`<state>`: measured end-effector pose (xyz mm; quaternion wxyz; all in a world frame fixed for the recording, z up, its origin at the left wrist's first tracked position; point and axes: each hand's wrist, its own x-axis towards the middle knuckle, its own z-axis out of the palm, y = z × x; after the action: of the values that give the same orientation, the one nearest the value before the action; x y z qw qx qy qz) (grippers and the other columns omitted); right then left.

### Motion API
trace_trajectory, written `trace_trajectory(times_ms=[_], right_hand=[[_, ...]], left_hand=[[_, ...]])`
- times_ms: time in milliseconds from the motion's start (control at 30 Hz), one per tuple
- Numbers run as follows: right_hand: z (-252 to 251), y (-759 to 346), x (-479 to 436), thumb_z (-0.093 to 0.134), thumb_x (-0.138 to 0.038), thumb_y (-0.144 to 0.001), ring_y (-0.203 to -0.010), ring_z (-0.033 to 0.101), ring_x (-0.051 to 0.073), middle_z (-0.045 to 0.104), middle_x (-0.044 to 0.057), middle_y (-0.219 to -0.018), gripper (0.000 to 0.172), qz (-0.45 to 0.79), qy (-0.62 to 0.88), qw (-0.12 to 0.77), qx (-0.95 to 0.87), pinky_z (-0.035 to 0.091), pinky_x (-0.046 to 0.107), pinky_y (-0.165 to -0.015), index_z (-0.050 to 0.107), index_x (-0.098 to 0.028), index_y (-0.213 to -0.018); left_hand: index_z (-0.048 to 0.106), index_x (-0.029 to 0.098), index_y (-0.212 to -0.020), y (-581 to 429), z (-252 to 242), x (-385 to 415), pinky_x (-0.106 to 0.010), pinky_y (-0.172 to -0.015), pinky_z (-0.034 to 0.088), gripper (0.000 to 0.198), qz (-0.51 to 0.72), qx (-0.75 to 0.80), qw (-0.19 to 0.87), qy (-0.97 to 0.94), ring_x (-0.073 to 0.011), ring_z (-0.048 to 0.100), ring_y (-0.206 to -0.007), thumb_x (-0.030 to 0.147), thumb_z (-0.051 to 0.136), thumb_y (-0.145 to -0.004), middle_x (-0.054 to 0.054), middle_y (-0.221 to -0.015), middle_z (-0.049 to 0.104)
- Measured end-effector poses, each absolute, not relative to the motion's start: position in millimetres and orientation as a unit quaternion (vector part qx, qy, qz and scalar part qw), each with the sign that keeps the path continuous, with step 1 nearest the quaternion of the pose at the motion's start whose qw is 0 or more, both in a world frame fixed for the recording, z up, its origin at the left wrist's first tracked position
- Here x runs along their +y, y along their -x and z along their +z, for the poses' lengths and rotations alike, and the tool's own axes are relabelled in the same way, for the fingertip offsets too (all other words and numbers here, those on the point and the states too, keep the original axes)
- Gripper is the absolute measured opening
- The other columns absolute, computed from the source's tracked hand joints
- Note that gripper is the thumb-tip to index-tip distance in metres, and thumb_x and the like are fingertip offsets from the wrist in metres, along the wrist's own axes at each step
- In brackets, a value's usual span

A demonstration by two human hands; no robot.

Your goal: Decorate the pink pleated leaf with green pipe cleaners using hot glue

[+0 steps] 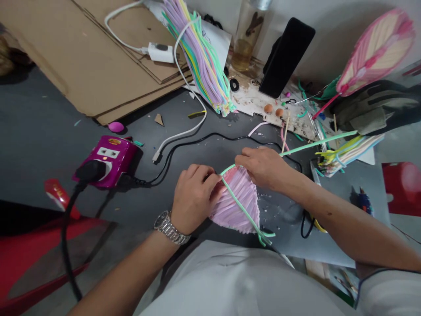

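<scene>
My left hand (194, 197), with a steel wristwatch (171, 227) on its wrist, pinches the upper edge of a pink and lilac woven fan shape (237, 206). My right hand (263, 169) grips a mint green strand (315, 144) at the fan's top, and the strand runs off to the upper right. The same green strand edges the fan and ends in loose tips below it. A finished pink fan piece (375, 52) lies propped at the far right. A thick bundle of pastel strands (200, 61) rests at the back.
A magenta power socket (107, 160) with a black plug sits left of my hands, and cables cross the dark table (49, 131). Cardboard sheets (88, 57), a black phone (286, 57), a glass bottle (248, 37) and a red stool (33, 259) surround the work.
</scene>
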<state>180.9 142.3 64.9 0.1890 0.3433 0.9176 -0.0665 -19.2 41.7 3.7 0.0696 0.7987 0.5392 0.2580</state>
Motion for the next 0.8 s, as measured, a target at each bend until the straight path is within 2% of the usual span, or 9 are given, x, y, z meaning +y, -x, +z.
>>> trace_trajectory(times_ms=[233,600,800], right_hand=[[59.9,-182.4,142.4,0.049,-0.004,-0.085,-0.072,0.049,0.016,0.064,0.005,-0.089,0.037,-0.06,-0.312,0.164,0.934,0.016,0.035,-0.071,0.07,-0.022,-0.109],[59.7,-180.1,137.3,0.048,-0.007,-0.09,-0.071,0.049,0.016,0.065,0.005,-0.088,0.028,-0.038,-0.289,0.162,0.943,0.016,0.036,-0.074,0.071,-0.021,-0.098],[55.2,-185.0,133.8,0.05,-0.01,-0.092,-0.074,0.051,0.018,0.065,0.005,-0.088,0.026,-0.021,-0.293,0.148,0.944,0.016,0.036,-0.074,0.071,-0.022,-0.101]], left_hand=[[0.069,0.02,-0.095,19.6,3.8,40.4,-0.038,-0.071,0.039,0.012,0.25,0.546,0.08,-0.795,-0.026,0.055,-0.091,0.032,0.069,-0.092,-0.009,-0.1,0.07],[0.069,0.02,-0.095,19.1,5.2,40.8,-0.037,-0.071,0.039,0.013,0.243,0.549,0.082,-0.796,-0.0259,0.054,-0.09,0.032,0.069,-0.091,-0.009,-0.1,0.069],[0.069,0.02,-0.093,17.8,11.3,43.8,-0.039,-0.073,0.04,0.015,0.224,0.556,0.106,-0.793,-0.0273,0.053,-0.092,0.035,0.071,-0.089,-0.009,-0.1,0.068]])
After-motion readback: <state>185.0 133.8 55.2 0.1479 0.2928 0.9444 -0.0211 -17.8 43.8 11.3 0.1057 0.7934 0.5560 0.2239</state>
